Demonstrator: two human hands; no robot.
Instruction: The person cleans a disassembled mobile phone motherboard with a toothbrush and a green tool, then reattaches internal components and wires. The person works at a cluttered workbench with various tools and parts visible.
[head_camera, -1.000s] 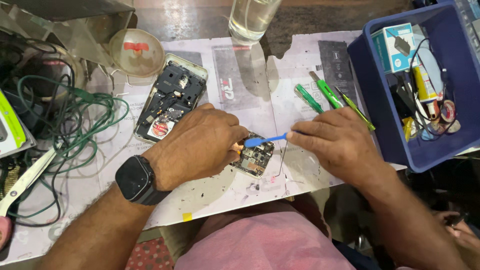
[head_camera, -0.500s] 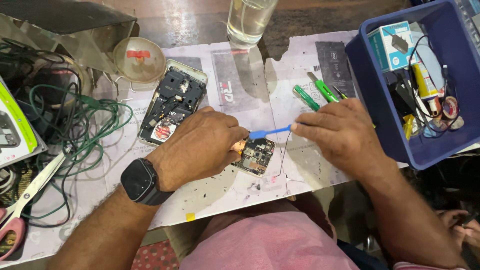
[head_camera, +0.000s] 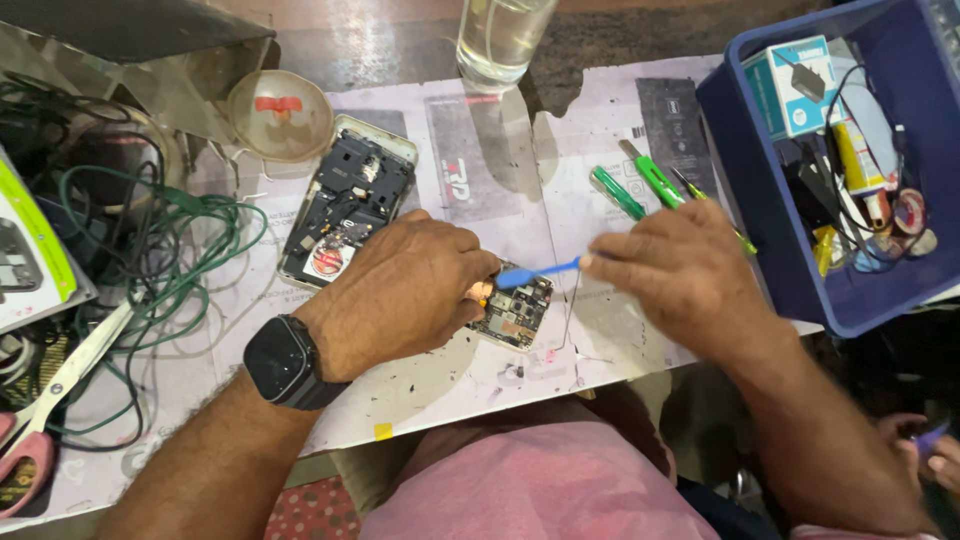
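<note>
One small circuit board (head_camera: 517, 314) lies on the white work mat (head_camera: 430, 380), right under the fingertips of the left hand (head_camera: 410, 292), which presses down on its left end with fingers curled; a dark smartwatch (head_camera: 285, 362) sits on that wrist. The right hand (head_camera: 680, 272) pinches one thin blue pry tool (head_camera: 535, 272) between closed fingertips, the tool's flat end lying on the board's upper edge, just beside the left fingertips.

Beyond the left knuckles lies one opened phone body (head_camera: 350, 200), and further up one shallow clear dish (head_camera: 280, 114) holding a small red piece. One glass of water (head_camera: 500, 35) stands well above both hands. Just past the right fingers lie two green-handled tools (head_camera: 640, 180), side by side, and one dark flat panel (head_camera: 672, 120) above them. One blue bin (head_camera: 800, 250), crowded with boxes, cables and tape rolls, stands to the right of the right hand, its wall near the knuckles. To the left of the left wrist sprawl green wires (head_camera: 190, 250), and one pair of scissors (head_camera: 50, 390) lies near the mat's left edge.

The mat's near edge runs just below the board. Open mat shows between the two hands and below the left palm.
</note>
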